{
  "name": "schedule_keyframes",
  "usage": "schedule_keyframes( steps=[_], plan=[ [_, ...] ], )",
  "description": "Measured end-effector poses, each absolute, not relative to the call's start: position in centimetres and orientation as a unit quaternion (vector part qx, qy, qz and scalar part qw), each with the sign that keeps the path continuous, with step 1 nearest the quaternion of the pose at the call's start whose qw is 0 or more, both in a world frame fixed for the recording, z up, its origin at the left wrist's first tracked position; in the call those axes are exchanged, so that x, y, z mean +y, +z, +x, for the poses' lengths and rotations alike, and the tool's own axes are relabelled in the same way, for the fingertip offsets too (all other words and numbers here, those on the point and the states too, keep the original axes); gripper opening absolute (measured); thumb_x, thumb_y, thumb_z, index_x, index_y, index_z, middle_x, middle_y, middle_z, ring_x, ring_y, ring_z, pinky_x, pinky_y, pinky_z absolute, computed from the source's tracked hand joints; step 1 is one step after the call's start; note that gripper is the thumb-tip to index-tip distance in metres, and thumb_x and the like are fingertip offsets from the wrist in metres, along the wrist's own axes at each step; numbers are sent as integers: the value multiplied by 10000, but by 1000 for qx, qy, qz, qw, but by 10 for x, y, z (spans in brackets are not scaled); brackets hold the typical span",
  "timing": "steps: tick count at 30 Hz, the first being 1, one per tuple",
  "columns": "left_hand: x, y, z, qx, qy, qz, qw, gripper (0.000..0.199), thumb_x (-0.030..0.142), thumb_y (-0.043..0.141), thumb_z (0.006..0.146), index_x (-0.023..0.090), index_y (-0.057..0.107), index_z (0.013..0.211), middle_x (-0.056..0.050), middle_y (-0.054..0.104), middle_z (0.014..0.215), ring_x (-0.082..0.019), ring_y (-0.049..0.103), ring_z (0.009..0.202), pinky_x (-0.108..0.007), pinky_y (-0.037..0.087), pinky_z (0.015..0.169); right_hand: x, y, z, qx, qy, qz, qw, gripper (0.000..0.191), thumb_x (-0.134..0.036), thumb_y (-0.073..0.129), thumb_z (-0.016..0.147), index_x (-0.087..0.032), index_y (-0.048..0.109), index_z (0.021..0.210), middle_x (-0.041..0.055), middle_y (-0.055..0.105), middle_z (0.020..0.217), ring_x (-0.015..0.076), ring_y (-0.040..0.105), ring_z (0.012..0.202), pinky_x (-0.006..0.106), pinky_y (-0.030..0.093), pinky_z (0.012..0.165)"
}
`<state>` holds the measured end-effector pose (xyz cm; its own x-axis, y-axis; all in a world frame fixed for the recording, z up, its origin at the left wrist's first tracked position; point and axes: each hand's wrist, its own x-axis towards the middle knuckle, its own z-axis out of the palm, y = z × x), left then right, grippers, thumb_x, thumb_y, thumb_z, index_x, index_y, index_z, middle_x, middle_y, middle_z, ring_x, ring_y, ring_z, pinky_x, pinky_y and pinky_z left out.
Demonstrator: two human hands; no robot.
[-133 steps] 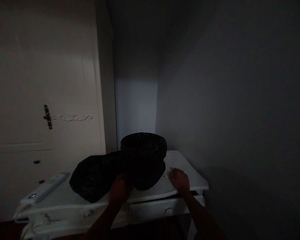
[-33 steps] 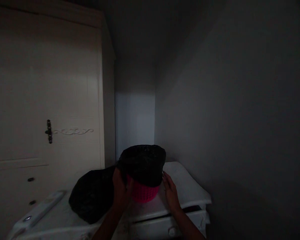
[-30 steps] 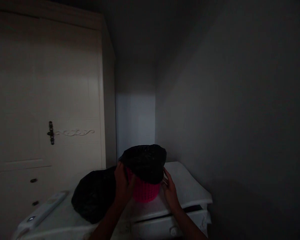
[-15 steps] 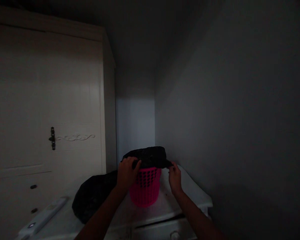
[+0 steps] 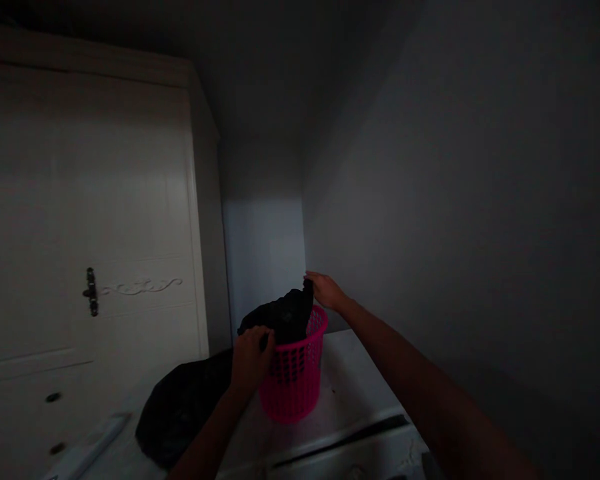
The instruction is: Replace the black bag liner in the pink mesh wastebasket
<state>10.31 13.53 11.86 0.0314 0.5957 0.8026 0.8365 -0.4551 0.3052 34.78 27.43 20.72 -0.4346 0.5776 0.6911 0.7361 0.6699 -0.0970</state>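
Observation:
A pink perforated basket (image 5: pixel 293 387) stands upright on a white dresser top (image 5: pixel 357 380). Black plastic bag material (image 5: pixel 285 317) bulges out of its mouth and covers the left part of the opening. My left hand (image 5: pixel 253 353) is closed on the bag at the basket's left rim. Raised above the far right rim, my right hand (image 5: pixel 325 290) pinches the bag's edge and holds it up. The right side of the rim shows uncovered.
Another dark bundle (image 5: pixel 183 407) lies left of the basket, beside my left forearm. A long pale object (image 5: pixel 97 443) rests at the lower left. A white wardrobe (image 5: pixel 140 200) rises at the left, and a grey wall (image 5: pixel 430 220) at the right.
My right hand has moved up and left with the bag's edge, which uncovers the basket's right rim. My left hand stays at the left rim. The view has shifted slightly.

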Motion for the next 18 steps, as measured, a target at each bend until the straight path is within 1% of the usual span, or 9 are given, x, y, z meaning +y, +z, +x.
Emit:
schedule_keyframes(
  steps=[3, 4, 6, 10, 12, 14, 15, 16, 18],
  plan=[
    [137, 119, 110, -511, -475, -705, 125, 304, 341, 458, 985, 209, 718, 896, -75, 761, 912, -254, 707, 917, -386, 494, 856, 268, 231, 322, -904, -179, -329, 208, 509, -43, 558, 861, -104, 686, 1350, 173, 514, 1595, 281, 561, 1434, 391, 471, 1187],
    [138, 119, 113, -511, -475, -705, 127, 288, 329, 465, 978, 209, 712, 894, -72, 759, 909, -253, 705, 916, -382, 490, 848, 268, 235, 314, -914, -189, -316, 173, 504, -36, 577, 848, -104, 696, 1333, 170, 502, 1603, 284, 561, 1434, 389, 480, 1181],
    [138, 119, 120, -514, -473, -702, 140, 270, 308, 468, 970, 213, 695, 859, -66, 756, 882, -249, 703, 896, -377, 479, 825, 267, 239, 299, -924, -196, -300, 134, 493, -25, 595, 839, -112, 710, 1310, 157, 496, 1608, 280, 565, 1430, 380, 495, 1171],
    [135, 117, 130, -529, -453, -696, 175, 310, 298, 452, 993, 228, 645, 761, -53, 735, 787, -246, 700, 818, -382, 444, 775, 272, 234, 283, -914, -173, -345, 122, 458, -34, 608, 852, -116, 726, 1287, 147, 418, 1652, 283, 574, 1420, 364, 517, 1150],
    [133, 114, 133, -537, -440, -694, 188, 321, 297, 453, 1004, 234, 631, 745, -52, 727, 764, -250, 700, 795, -389, 425, 755, 276, 229, 276, -899, -164, -384, 130, 423, -30, 627, 835, -81, 747, 1238, 194, 396, 1651, 311, 611, 1379, 367, 550, 1109],
    [133, 110, 135, -540, -432, -693, 202, 320, 289, 454, 1010, 239, 625, 745, -55, 723, 758, -252, 699, 790, -395, 410, 746, 277, 224, 265, -890, -165, -403, 138, 392, -26, 628, 827, -45, 760, 1195, 245, 390, 1637, 346, 644, 1333, 394, 585, 1057],
    [134, 109, 135, -541, -430, -692, 209, 317, 285, 453, 1013, 240, 624, 749, -56, 722, 760, -254, 700, 796, -397, 405, 747, 277, 223, 257, -889, -168, -402, 140, 392, -37, 614, 845, -50, 757, 1210, 240, 386, 1641, 349, 646, 1331, 403, 590, 1049],
    [135, 108, 135, -542, -428, -691, 213, 313, 283, 453, 1015, 240, 627, 758, -58, 723, 767, -255, 701, 806, -398, 402, 751, 275, 222, 247, -891, -169, -395, 145, 408, -60, 592, 880, -77, 742, 1259, 209, 389, 1650, 333, 636, 1346, 400, 581, 1061],
    [138, 107, 136, -548, -423, -689, 215, 307, 283, 452, 1020, 235, 637, 780, -61, 729, 786, -260, 703, 828, -401, 396, 762, 268, 223, 224, -906, -171, -349, 166, 466, -140, 521, 978, -180, 653, 1423, 110, 438, 1647, 259, 616, 1377, 360, 544, 1105]
  ],
)
